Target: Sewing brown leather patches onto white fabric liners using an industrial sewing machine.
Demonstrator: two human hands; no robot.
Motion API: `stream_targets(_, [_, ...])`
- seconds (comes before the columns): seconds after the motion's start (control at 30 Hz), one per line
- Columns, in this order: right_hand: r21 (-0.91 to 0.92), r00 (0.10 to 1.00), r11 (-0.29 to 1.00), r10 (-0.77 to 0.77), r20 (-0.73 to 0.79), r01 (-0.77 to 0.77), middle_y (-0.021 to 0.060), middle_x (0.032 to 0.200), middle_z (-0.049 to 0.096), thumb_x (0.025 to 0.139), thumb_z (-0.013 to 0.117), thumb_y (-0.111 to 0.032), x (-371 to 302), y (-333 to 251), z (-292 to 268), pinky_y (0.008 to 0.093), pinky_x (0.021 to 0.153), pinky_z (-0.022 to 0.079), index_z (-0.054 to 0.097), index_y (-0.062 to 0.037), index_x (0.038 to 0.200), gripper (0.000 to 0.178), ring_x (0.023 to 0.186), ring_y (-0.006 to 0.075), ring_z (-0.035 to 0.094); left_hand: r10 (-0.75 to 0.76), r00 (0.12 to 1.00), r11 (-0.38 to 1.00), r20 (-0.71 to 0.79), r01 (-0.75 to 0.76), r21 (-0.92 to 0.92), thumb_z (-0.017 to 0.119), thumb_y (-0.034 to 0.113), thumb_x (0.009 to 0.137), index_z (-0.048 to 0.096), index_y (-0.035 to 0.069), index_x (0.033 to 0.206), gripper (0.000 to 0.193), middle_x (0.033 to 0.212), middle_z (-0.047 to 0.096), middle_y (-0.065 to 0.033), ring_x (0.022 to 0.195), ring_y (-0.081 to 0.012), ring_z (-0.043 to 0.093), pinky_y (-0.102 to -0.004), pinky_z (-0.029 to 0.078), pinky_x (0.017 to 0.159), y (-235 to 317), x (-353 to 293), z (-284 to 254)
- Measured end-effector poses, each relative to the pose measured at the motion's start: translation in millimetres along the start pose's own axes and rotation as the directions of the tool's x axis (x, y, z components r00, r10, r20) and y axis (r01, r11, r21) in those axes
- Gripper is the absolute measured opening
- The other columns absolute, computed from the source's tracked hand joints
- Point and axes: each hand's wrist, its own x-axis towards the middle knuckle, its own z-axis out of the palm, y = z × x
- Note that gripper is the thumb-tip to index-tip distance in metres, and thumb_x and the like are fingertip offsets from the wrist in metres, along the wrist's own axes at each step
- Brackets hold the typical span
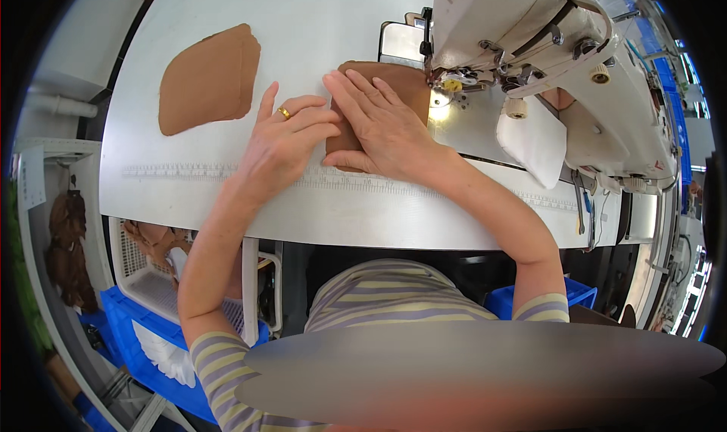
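On the white worktable, a brown fabric or leather piece (409, 84) lies at the sewing machine's (500, 46) needle area, its right edge near the presser foot. My right hand (382, 125) lies flat over this piece, fingers stretched and thumb out to the side. Close on its left is my left hand (284, 140), with a gold ring on one finger. Its little finger sticks out, the other fingers bend toward the piece's left edge, and the thumb is hidden. Farther left rest overlapping brown pieces (204, 80), out of both hands' touch.
A printed ruler strip (227, 171) runs along the table's (303, 23) near side. Below left stand a white basket (140, 277) of brown scraps and a blue crate (125, 318). Small tools (581, 205) hang at the right edge. Another blue crate (579, 294) is under the table.
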Motion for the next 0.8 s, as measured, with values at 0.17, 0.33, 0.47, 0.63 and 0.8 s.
stream_targets(0.17, [0.185, 0.997, 0.982, 0.035, -0.074, -0.021, 0.0234, 0.145, 0.040, 0.086, 0.062, -0.057, 7.8, 13.3, -15.3, 0.0489, 0.113, 0.029, 0.027, 0.0047, 0.145, 0.092, 0.139, 0.0373, 0.034, 0.003, 1.000, 0.998, 0.003, -0.003, 0.055, 0.066, 0.000, 0.076, 0.072, 0.013, 0.087, 0.018, 0.101, 0.069, 0.0050, 0.109, -0.0165, 0.060, -0.0556, 0.024, 0.112, -3.7, -1.7, -0.6])
stream_targets(0.33, [0.018, 0.996, 0.998, 0.066, -0.054, -0.065, 0.0239, 0.144, 0.040, 0.088, 0.062, -0.051, -2.7, -0.8, 1.5, 0.0491, 0.113, 0.029, 0.027, 0.0025, 0.146, 0.086, 0.138, 0.0382, 0.035, 0.028, 1.000, 0.999, 0.010, -0.028, 0.045, 0.067, 0.002, 0.076, 0.073, 0.012, 0.084, 0.014, 0.098, 0.068, 0.0037, 0.107, -0.0164, 0.061, -0.0584, 0.027, 0.110, -4.0, 2.7, -0.7])
stream_targets(0.47, [0.464, 0.998, 0.884, 0.040, 0.046, -0.057, 0.0218, 0.147, 0.038, 0.088, 0.062, -0.049, -20.0, -21.4, -25.6, 0.0507, 0.113, 0.030, 0.028, -0.0004, 0.148, 0.085, 0.139, 0.0379, 0.033, 0.012, 1.000, 0.998, 0.025, -0.013, 0.068, 0.068, 0.001, 0.075, 0.073, 0.013, 0.084, 0.015, 0.096, 0.067, 0.0030, 0.106, -0.0170, 0.061, -0.0592, 0.027, 0.110, -6.0, -0.4, -4.2])
stream_targets(0.63, [-0.087, 0.992, 0.992, 0.097, 0.085, -0.090, 0.0195, 0.153, 0.032, 0.085, 0.063, -0.052, -72.4, 8.5, -36.5, 0.0496, 0.113, 0.029, 0.029, 0.0003, 0.148, 0.088, 0.142, 0.0357, 0.031, -0.024, 0.999, 1.000, 0.022, 0.024, 0.012, 0.068, -0.003, 0.075, 0.073, 0.013, 0.083, 0.019, 0.096, 0.067, 0.0034, 0.104, -0.0183, 0.062, -0.0592, 0.026, 0.110, -4.2, 0.6, -5.4])
stream_targets(0.8, [0.430, 0.953, 0.899, -0.198, 0.230, 0.083, 0.0145, 0.153, 0.036, 0.089, 0.064, -0.042, -109.0, -36.0, -49.0, 0.0479, 0.112, 0.032, 0.043, -0.0052, 0.143, 0.068, 0.141, 0.0306, 0.035, -0.031, 0.999, 0.999, 0.013, 0.030, 0.030, 0.064, -0.004, 0.078, 0.072, 0.014, 0.090, 0.023, 0.105, 0.068, 0.0031, 0.109, -0.0188, 0.061, -0.0579, 0.024, 0.112, -4.7, 6.2, -3.1])
